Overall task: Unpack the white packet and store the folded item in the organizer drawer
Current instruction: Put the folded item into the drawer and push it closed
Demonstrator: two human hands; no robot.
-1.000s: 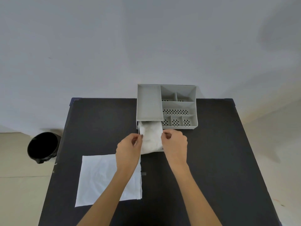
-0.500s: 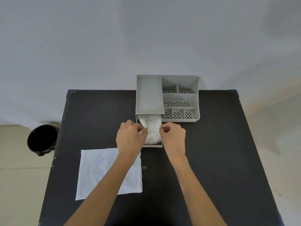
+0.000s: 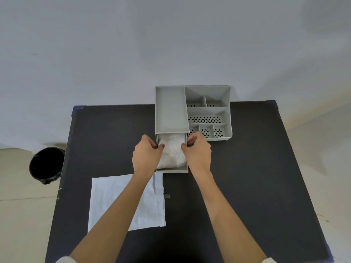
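A grey organizer (image 3: 170, 109) stands at the far middle of the black table (image 3: 256, 168). Its drawer (image 3: 174, 170) is pulled out toward me. The white folded item (image 3: 173, 150) lies inside the drawer, filling it. My left hand (image 3: 146, 156) pinches the item's left edge at the drawer's left wall. On the other side, my right hand (image 3: 198, 152) pinches its right edge with curled fingers. The flat white packet (image 3: 112, 198) lies on the table near left, partly under my left forearm.
A black bin (image 3: 46, 165) stands on the floor left of the table. The organizer's right half has several small perforated compartments (image 3: 207, 118). A grey wall rises behind the table.
Both hands pushed the folded item farther into the drawer and it now lies lower inside. My head view shifted slightly.
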